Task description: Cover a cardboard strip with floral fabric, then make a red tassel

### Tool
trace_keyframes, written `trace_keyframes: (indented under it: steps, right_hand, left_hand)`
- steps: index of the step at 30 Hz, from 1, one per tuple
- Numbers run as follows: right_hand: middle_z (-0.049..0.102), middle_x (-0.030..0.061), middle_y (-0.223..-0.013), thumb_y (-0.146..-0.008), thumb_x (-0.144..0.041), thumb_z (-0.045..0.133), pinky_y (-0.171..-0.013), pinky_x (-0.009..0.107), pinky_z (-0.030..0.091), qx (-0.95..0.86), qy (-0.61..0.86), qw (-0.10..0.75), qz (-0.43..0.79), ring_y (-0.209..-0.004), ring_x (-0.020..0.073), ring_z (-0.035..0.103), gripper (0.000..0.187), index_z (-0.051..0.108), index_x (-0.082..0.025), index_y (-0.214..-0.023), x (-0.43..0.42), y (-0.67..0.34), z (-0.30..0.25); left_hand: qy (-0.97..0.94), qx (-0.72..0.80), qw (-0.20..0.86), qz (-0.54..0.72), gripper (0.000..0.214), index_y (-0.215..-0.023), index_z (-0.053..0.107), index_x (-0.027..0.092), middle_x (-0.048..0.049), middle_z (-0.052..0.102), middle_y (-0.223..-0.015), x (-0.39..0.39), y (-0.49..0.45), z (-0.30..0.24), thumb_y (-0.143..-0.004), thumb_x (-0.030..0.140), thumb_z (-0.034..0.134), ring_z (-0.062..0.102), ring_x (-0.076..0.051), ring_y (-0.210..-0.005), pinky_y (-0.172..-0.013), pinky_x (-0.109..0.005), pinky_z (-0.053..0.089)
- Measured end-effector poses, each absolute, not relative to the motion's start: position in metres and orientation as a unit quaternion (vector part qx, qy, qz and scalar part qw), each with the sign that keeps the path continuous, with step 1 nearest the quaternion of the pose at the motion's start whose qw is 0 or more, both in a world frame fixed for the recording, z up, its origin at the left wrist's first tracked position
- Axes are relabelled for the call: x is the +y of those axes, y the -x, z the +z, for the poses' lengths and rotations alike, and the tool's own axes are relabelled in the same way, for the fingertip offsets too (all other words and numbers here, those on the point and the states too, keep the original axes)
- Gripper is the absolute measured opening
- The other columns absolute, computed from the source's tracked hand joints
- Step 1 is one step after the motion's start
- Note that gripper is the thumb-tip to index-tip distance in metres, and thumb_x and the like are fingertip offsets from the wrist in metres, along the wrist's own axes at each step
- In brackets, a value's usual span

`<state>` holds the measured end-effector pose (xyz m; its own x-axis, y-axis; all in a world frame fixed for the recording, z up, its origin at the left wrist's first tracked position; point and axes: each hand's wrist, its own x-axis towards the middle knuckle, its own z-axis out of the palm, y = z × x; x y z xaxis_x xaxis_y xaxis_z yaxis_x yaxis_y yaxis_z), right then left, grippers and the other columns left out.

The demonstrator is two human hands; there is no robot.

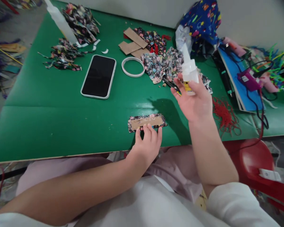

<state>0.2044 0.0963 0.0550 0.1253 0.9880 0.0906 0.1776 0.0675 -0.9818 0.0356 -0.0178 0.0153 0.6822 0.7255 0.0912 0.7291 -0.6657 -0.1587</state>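
A small strip of brown cardboard [146,122] lies on a dark floral fabric piece [130,126], whose edges show around it, near the table's front edge. Fingertips of my left hand [148,142] rest on its near side, spread a little apart. My right hand [195,101] is raised above the table to the right, its fingers wrapped round a white glue bottle [190,71] with a pointed nozzle and a yellow label. The nozzle points up and away from me. Part of the bottle is hidden by my fingers.
On the green table [61,126] lie a phone [99,77], a tape roll [133,66], cardboard pieces [134,41], floral fabric [164,64], a dark-handled tool [171,84] and red cords [224,115]. A white bottle [61,23] stands back left; a blue book [239,82] lies right.
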Motion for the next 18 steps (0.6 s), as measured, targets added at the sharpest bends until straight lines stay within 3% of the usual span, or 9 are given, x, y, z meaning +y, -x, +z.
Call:
trace_keyframes:
  steps: [5,9,13,18]
  right_hand:
    - [0.061,0.0051,-0.079,-0.087,-0.046,0.025,-0.067,0.033,0.047,-0.464,0.576,0.494,0.457,-0.077,0.0157,0.06,0.039,0.052,-0.021,-0.098,0.106,-0.215,0.037]
    - [0.064,0.0043,-0.092,-0.08,-0.04,0.043,-0.07,0.032,0.048,-0.463,0.552,0.534,0.443,-0.086,0.0162,0.061,0.023,0.045,-0.023,-0.096,0.105,-0.217,0.026]
    - [0.063,0.0043,-0.101,-0.071,-0.034,0.061,-0.074,0.035,0.05,-0.572,0.553,0.495,0.35,-0.092,0.0177,0.061,0.034,0.041,-0.025,-0.097,0.101,-0.212,0.017]
    - [0.062,0.0024,-0.095,-0.067,-0.029,0.066,-0.077,0.039,0.051,-0.645,0.56,0.426,0.299,-0.087,0.0191,0.062,0.041,0.044,-0.025,-0.101,0.099,-0.207,0.006]
  left_hand:
    - [0.917,-0.393,0.066,-0.003,0.052,-0.129,0.04,0.007,-0.0289,0.054,-0.117,-0.018,-0.033,0.018,-0.084,0.034,0.044,0.054,-0.037,-0.107,-0.081,-0.049,0.048]
    - [0.916,-0.396,0.065,0.004,0.058,-0.13,0.039,0.005,-0.0287,0.053,-0.117,-0.016,-0.033,0.02,-0.084,0.041,0.043,0.054,-0.036,-0.106,-0.082,-0.048,0.048]
    - [0.916,-0.396,0.062,0.016,0.059,-0.129,0.04,0.004,-0.0278,0.054,-0.116,-0.015,-0.035,0.022,-0.083,0.041,0.045,0.055,-0.036,-0.105,-0.082,-0.047,0.049]
    - [0.915,-0.399,0.062,0.018,0.054,-0.129,0.04,0.004,-0.0273,0.055,-0.116,-0.015,-0.036,0.022,-0.086,0.037,0.042,0.054,-0.035,-0.106,-0.082,-0.046,0.048]
